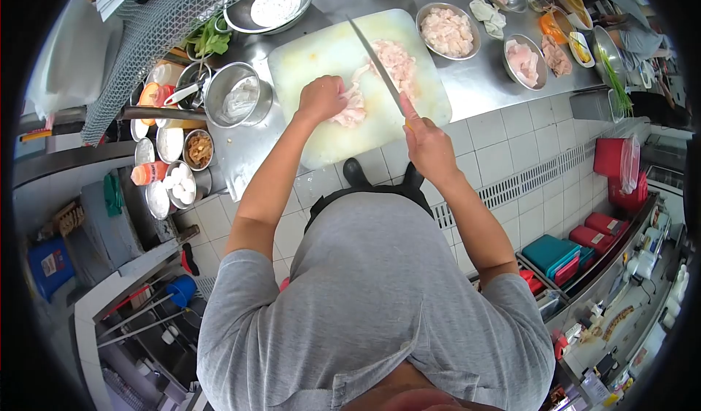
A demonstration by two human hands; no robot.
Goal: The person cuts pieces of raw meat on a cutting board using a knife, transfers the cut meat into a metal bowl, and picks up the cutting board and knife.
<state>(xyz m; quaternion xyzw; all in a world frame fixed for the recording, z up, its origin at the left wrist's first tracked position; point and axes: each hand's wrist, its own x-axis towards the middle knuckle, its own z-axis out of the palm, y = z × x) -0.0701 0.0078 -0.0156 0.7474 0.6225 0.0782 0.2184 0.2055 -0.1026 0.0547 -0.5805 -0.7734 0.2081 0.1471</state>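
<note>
My right hand (432, 150) grips the handle of a long kitchen knife (374, 57), its blade slanting up and to the left over the cutting board. My left hand (321, 99) is curled, fingers pressed onto a piece of raw chicken (353, 110) near the middle of the white cutting board (307, 60). Right of that piece, partly beneath the blade, lies a pile of cut raw chicken (398, 64). A thin strip of meat reaches from the left hand's piece towards the pile. The fingertips of my left hand are partly hidden.
Beyond the board's right corner stands a bowl of cut chicken (447, 33), and a second bowl with larger pieces (523, 62) sits further right. A metal pot (238, 95) is left of the board, a colander (272, 6) behind it. Eggs (179, 182) fill a bowl at the left.
</note>
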